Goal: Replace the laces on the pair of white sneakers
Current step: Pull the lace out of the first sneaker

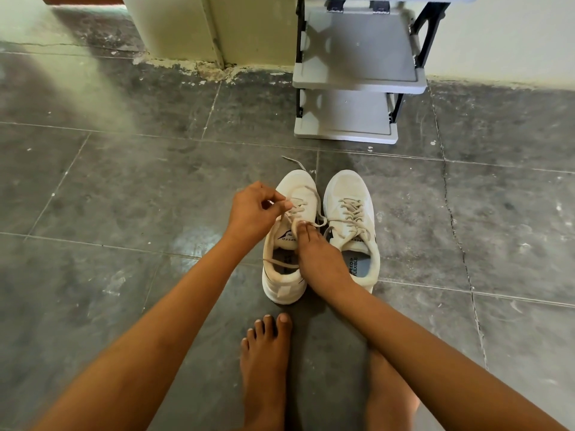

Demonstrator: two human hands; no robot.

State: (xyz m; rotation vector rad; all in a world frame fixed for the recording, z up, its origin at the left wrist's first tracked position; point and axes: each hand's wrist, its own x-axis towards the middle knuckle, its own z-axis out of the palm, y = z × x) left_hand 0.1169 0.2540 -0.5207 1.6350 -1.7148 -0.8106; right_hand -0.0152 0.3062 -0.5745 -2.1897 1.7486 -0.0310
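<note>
Left hand pinching loose lace above left sneaker; right hand pressing its tongue with straight fingers; right sneaker just beside it.

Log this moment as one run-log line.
stage: working lace on left sneaker | left hand: pinches lace | right hand: fingers press on tongue | right sneaker: laced, untouched
</note>
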